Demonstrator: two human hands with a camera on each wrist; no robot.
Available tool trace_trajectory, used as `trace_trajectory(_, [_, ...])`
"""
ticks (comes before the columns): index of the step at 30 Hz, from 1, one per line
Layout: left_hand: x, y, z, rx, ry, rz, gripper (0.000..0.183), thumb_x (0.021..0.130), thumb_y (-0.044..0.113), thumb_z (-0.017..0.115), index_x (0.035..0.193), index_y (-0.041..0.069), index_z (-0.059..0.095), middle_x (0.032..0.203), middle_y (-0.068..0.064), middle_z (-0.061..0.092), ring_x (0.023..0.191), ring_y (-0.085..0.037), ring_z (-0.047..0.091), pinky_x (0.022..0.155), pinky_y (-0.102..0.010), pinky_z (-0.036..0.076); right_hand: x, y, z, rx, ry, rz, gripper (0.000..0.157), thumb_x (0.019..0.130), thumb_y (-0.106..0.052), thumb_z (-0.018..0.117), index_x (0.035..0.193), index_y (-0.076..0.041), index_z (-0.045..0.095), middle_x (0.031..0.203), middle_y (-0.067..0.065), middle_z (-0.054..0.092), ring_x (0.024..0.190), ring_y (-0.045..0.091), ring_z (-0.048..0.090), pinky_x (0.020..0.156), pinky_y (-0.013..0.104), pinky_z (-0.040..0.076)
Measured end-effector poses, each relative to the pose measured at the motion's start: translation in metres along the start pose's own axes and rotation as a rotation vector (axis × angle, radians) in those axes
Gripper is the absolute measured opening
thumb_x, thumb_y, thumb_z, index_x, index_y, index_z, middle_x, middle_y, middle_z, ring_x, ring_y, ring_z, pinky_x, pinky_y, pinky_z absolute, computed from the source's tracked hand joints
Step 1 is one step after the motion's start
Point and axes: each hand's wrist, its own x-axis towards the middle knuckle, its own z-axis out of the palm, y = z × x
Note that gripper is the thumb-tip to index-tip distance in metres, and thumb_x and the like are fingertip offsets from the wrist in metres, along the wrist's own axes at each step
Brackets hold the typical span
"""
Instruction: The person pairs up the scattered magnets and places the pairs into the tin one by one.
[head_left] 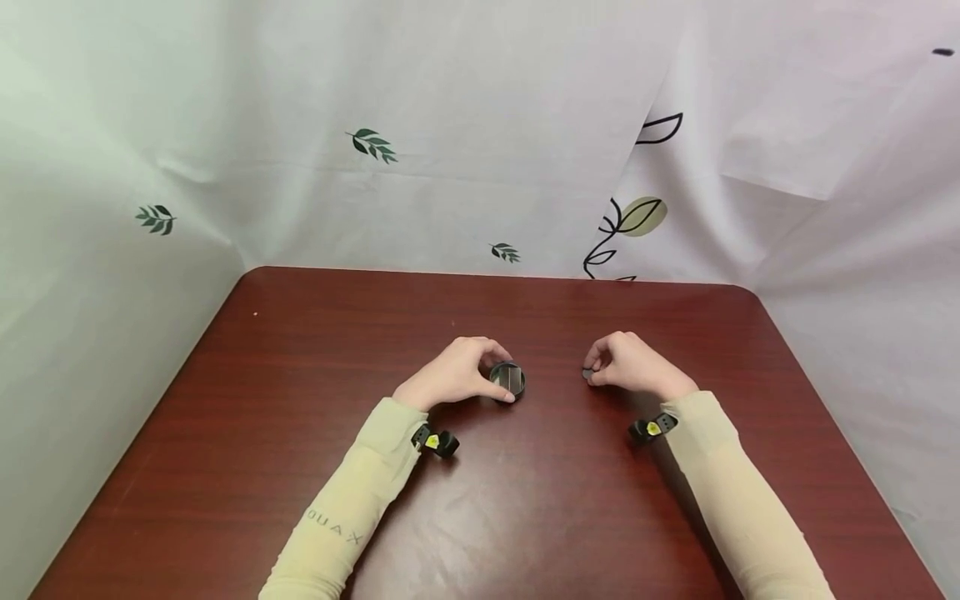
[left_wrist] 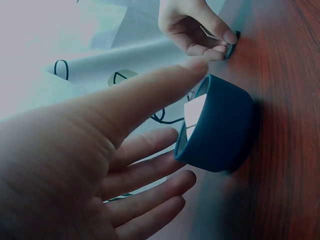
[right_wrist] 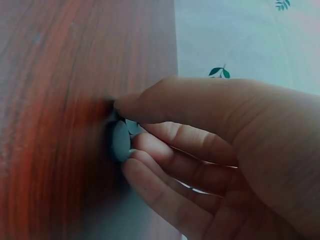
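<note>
A small round dark container (head_left: 508, 379) with a raised rim sits on the table. Flat, pale pieces (left_wrist: 195, 113) show inside it in the left wrist view. My left hand (head_left: 468, 372) holds it from the left, thumb at the near rim and fingers at the far side. To its right, my right hand (head_left: 628, 364) pinches a small dark disc (head_left: 588, 373) low over the wood. The right wrist view shows this disc (right_wrist: 120, 141) close up beside the fingertips, with another dark edge behind it, partly hidden by the thumb.
A reddish-brown wooden table (head_left: 487, 517) spreads under both arms. Its far edge meets a white curtain (head_left: 450, 200) with leaf prints, which also closes off both sides. A black strap camera is on each wrist, the left one (head_left: 435, 440) close over the table.
</note>
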Motion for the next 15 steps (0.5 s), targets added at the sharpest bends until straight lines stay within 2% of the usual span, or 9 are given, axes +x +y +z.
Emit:
trace_trajectory(7, [0.0006, -0.0023, 0.0004, -0.013, 0.006, -0.007, 0.051, 0.072, 0.026, 0.095, 0.114, 0.009, 0.071, 0.102, 0.002, 0.068, 0.093, -0.011, 0.063, 0.085, -0.027, 0.052, 0.0065, -0.0018, -0.0020, -0.034, -0.014, 0.014, 0.009, 0.076, -0.004, 0.079, 0.079, -0.011, 0.073, 0.071, -0.003, 0.063, 0.066, 0.016, 0.056, 0.062, 0.033, 0.048])
trace_trajectory(15, [0.0015, 0.0003, 0.0007, 0.014, 0.006, -0.036, 0.047, 0.073, 0.026, 0.094, 0.113, 0.010, 0.073, 0.101, 0.004, 0.068, 0.093, -0.010, 0.064, 0.084, -0.026, 0.053, 0.0077, -0.0060, 0.0003, -0.075, -0.002, 0.036, 0.012, 0.072, -0.006, 0.081, 0.076, -0.013, 0.072, 0.070, -0.003, 0.063, 0.065, 0.017, 0.056, 0.062, 0.033, 0.049])
